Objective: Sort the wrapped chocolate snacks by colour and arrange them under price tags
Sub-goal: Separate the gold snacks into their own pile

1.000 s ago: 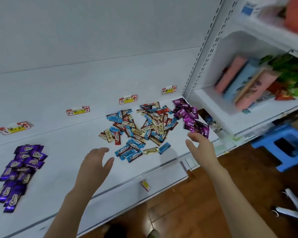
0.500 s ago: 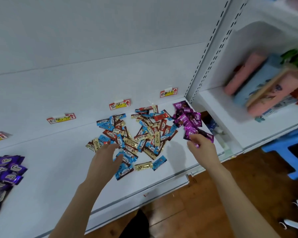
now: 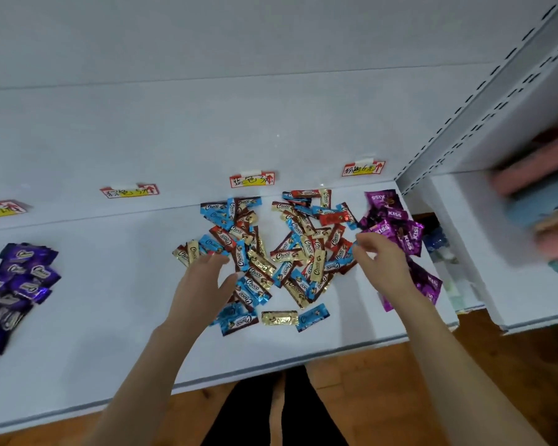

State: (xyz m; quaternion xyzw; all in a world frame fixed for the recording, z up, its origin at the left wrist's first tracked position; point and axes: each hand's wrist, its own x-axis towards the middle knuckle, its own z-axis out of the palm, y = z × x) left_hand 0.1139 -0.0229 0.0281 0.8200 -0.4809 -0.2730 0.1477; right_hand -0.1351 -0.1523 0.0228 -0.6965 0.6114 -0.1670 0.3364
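A mixed pile of blue, red, brown and gold Choco snacks [image 3: 281,249] lies mid-shelf below the price tags [image 3: 252,180]. Magenta Kiss snacks [image 3: 395,223] are heaped to its right under another tag [image 3: 363,169]. Dark purple snacks [image 3: 16,281] are grouped at the far left. My left hand [image 3: 203,284] hovers flat, fingers straight, over the pile's left edge. My right hand [image 3: 382,260] is at the pile's right edge with fingertips bent down onto the wrappers; whether it pinches one is unclear.
The white shelf [image 3: 110,300] has two more tags [image 3: 129,190] at the back with no snacks below them. An upright post [image 3: 438,149] bounds the shelf on the right. Beyond it are blurred pink and blue packs [image 3: 529,185]. Wooden floor [image 3: 368,397] lies below.
Both hands moved forward onto the mixed pile. My right hand shifted left from the magenta heap to the pile's right edge. The view tilted down and closer.
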